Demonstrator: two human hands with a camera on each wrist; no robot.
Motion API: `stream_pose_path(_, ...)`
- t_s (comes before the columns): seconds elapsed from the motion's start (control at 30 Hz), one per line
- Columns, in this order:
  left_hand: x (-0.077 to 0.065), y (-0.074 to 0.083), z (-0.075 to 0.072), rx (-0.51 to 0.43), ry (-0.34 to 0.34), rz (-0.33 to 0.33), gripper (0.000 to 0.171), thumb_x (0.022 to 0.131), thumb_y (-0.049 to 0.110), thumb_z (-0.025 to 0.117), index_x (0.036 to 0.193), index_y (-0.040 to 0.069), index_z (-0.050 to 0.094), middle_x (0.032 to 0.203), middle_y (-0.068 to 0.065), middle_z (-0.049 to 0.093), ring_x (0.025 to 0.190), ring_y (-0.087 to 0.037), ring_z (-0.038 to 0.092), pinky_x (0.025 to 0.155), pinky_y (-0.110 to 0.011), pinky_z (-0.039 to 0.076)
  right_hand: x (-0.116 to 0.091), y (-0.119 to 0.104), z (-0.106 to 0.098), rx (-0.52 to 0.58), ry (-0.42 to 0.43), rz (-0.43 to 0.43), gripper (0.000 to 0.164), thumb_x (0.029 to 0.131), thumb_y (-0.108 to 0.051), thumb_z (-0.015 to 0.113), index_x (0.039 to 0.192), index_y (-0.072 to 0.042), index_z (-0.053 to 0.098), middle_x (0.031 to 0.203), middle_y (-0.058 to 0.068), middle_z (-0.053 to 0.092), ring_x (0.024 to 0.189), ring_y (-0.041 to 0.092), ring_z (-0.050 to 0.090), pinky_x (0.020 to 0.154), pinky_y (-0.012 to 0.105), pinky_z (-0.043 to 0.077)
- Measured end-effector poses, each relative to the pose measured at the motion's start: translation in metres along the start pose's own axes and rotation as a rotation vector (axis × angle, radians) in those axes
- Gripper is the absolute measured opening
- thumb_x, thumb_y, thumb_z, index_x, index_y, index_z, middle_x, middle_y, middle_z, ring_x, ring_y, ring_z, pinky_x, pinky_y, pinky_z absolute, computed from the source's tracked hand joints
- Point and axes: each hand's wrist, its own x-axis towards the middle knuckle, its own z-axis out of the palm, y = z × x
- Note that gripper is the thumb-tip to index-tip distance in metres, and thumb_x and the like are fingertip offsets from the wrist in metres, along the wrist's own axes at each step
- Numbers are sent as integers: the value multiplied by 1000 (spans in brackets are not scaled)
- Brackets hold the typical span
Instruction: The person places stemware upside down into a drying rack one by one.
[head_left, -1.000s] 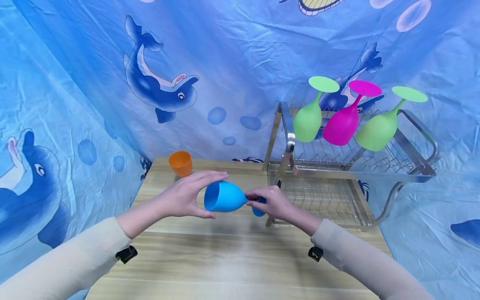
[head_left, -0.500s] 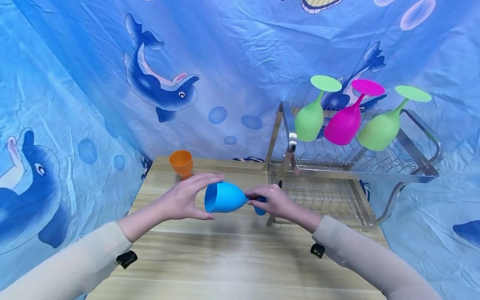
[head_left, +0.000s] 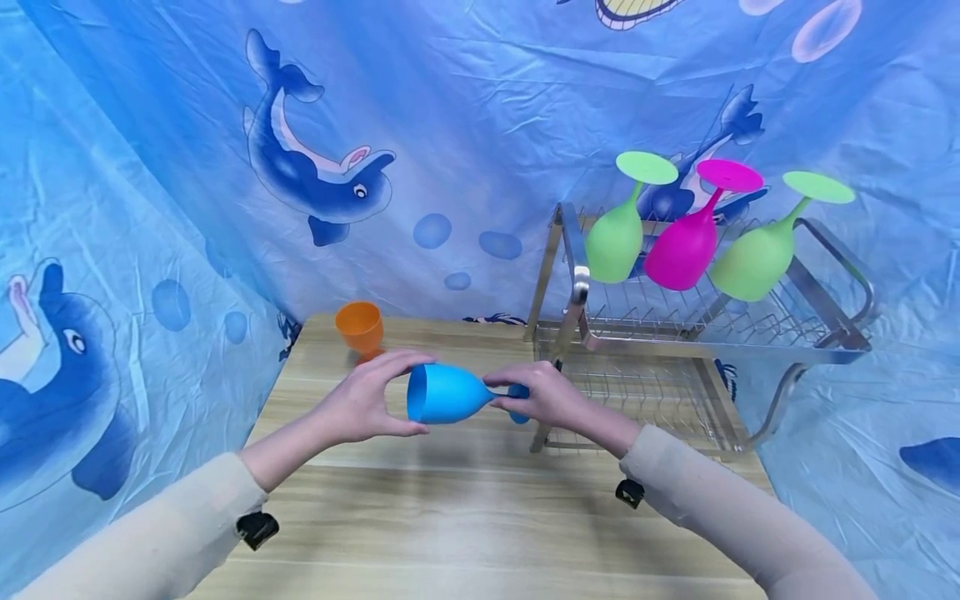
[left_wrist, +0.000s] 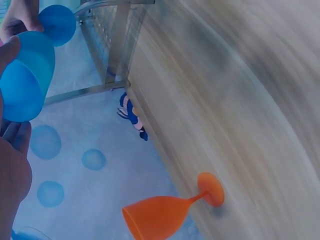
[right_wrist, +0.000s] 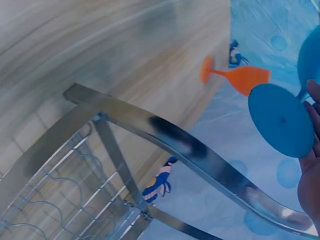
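Observation:
A blue plastic goblet [head_left: 450, 394] lies sideways in the air above the table, its mouth facing left. My left hand [head_left: 367, 400] grips the bowl near the rim, thumb below and fingers above. At the other end my right hand [head_left: 542, 397] holds the thin stem, and the round blue foot [right_wrist: 281, 120] shows beside its fingers in the right wrist view. In the left wrist view the bowl [left_wrist: 30, 75] sits between the left thumb and fingers. Behind the left hand an orange goblet [head_left: 360, 327] stands upright on the table.
To the right stands a two-tier metal dish rack [head_left: 720, 346]. Upside down on its top tier are a green goblet [head_left: 615, 246], a magenta goblet [head_left: 682, 250] and another green goblet [head_left: 753, 262]. A blue dolphin-print curtain [head_left: 465, 150] surrounds the wooden table [head_left: 465, 517].
The blue goblet stays nearly in place. My left fingers have drawn back slightly toward the rim, and my right fingers have shifted a little left along the stem.

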Motion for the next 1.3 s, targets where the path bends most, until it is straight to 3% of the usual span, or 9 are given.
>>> stream_pose_path(0.2, -6, -5, 3, -63, 73, -98, 91, 69, 27, 105, 147, 14, 61, 144, -11, 63, 128, -36, 64, 102, -53, 59, 1, -10, -7, -12, 143, -1, 51, 89, -17, 89, 136, -6, 73, 132, 11, 75, 120, 29, 73, 99, 48, 61)
stream_pose_path(0.37, -12, -9, 4, -112, 137, -153, 90, 70, 25, 104, 148, 11, 60, 143, -12, 62, 128, -38, 66, 103, -53, 57, -3, -24, -9, 70, 212, 21, 59, 86, -17, 91, 141, -9, 71, 139, 7, 72, 127, 27, 70, 105, 45, 58)
stream_pose_path(0.6, -17, -11, 14, -199, 264, -222, 88, 72, 22, 103, 148, 14, 60, 144, -10, 62, 128, -37, 66, 104, -51, 56, -13, -35, 15, 503, 234, 106, 55, 90, -1, 84, 143, 1, 66, 140, 16, 70, 126, 32, 70, 105, 40, 58)
stream_pose_path(0.83, -21, -8, 31, -392, 351, -329, 84, 77, 16, 100, 150, 15, 59, 148, -9, 60, 133, -33, 62, 108, -44, 54, -23, -29, 41, 846, 214, 290, 57, 98, -2, 77, 150, 5, 56, 148, 27, 60, 137, 43, 60, 109, 36, 55)
stream_pose_path(0.93, -22, -5, 36, -472, 386, -364, 83, 78, 11, 98, 150, 13, 58, 148, -11, 59, 133, -32, 62, 107, -34, 54, -23, -22, 48, 949, 222, 352, 63, 99, -7, 76, 155, 6, 49, 155, 29, 53, 144, 41, 53, 113, 34, 51)
stream_pose_path(1.07, -21, 0, 44, -572, 416, -399, 81, 80, 8, 95, 151, 9, 56, 148, -11, 57, 133, -31, 60, 108, -33, 53, -17, -16, 54, 1064, 231, 393, 72, 100, -11, 76, 160, 5, 40, 163, 28, 43, 152, 39, 44, 121, 38, 42)
stream_pose_path(1.2, -21, 7, 52, -658, 400, -415, 78, 84, 6, 92, 152, 8, 54, 148, -12, 56, 133, -30, 60, 110, -35, 53, -9, -15, 56, 1146, 245, 403, 83, 99, -10, 78, 164, 6, 29, 167, 28, 34, 156, 41, 35, 126, 42, 35)
stream_pose_path(1.3, -20, 12, 57, -706, 382, -411, 78, 84, 4, 91, 152, 6, 53, 149, -14, 55, 133, -29, 59, 108, -32, 53, -4, -15, 55, 1167, 258, 393, 92, 96, -15, 82, 166, 3, 25, 169, 26, 30, 158, 40, 31, 125, 38, 36)
